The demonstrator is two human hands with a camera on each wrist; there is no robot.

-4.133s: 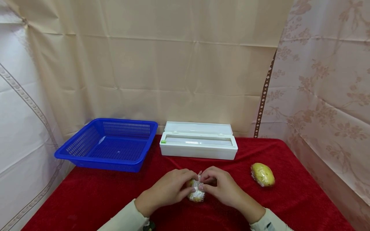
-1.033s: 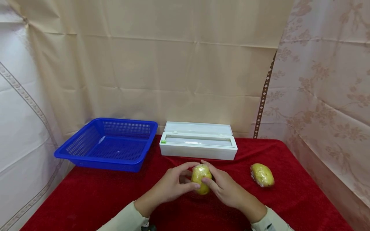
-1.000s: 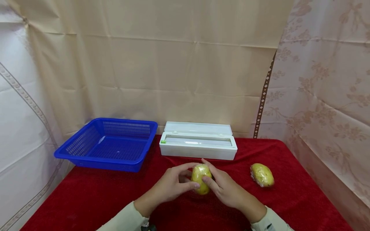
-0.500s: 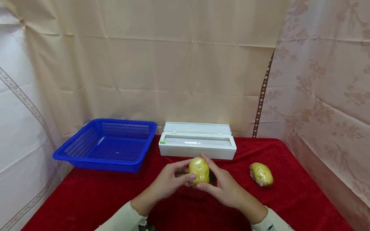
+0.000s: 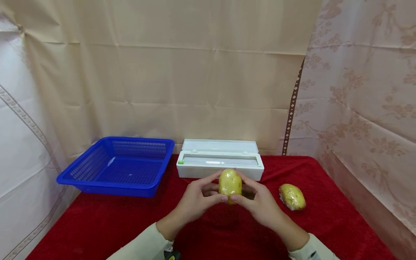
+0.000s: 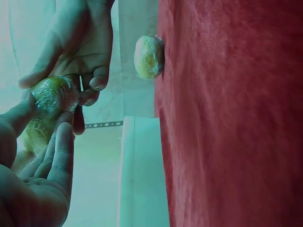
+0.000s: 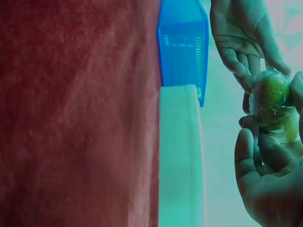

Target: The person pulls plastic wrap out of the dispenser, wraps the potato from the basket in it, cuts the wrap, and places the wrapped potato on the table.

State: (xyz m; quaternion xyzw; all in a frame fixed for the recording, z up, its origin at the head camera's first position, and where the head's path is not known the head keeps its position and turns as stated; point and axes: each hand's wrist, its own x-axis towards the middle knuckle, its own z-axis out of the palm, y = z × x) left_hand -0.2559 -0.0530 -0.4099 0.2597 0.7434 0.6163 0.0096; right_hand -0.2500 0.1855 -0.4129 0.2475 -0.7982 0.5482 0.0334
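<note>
A yellow potato [image 5: 230, 184] wrapped in clear cling film is held up between both hands, clear of the table. My left hand [image 5: 198, 198] grips its left side, thumb at the near end and fingers reaching round the far end. My right hand [image 5: 263, 206] holds the right side in the same manner, the two thumb tips almost meeting. In the left wrist view, creased film shows on the underside of the potato [image 6: 47, 101], fingertips pressed against it. A second film-wrapped potato [image 5: 292, 196] lies on the table, right of my right hand.
A white cling film box [image 5: 221, 169] with its lid raised stands behind the hands. To its left is a blue plastic basket [image 5: 110, 186]. Red cloth [image 5: 107, 224] covers the table, and curtains [image 5: 162, 72] hang behind and at the sides.
Earlier both hands pinched bunched film on top of the potato. It has since been turned smooth side up and lifted toward the box. The second potato stays put.
</note>
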